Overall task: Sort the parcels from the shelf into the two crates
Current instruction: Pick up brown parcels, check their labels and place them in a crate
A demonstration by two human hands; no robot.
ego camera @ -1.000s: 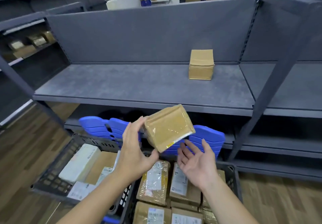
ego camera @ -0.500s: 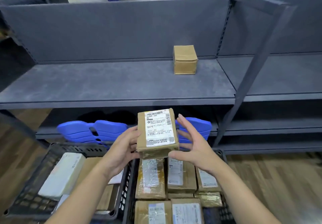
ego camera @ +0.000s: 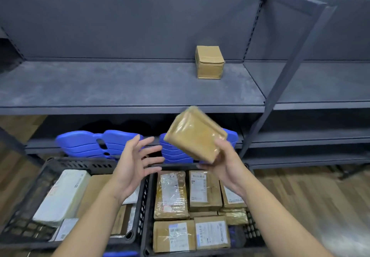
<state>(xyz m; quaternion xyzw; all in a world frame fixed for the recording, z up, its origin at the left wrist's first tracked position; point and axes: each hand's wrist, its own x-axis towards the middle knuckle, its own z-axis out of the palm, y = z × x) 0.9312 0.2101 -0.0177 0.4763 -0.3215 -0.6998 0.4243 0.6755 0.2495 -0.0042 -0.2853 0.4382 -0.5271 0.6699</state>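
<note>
Your right grip [ego camera: 226, 162] holds a taped parcel [ego camera: 195, 132], tilted, over the right crate [ego camera: 252, 228]; your left grip [ego camera: 136, 164] is spread wide beside it.

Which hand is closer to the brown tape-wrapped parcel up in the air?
Right. The right hand grips the parcel by its lower end; the left hand is open, apart, left of it.

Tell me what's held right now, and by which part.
The right hand grips the taped brown parcel by its lower end; the left hand holds nothing.
</note>
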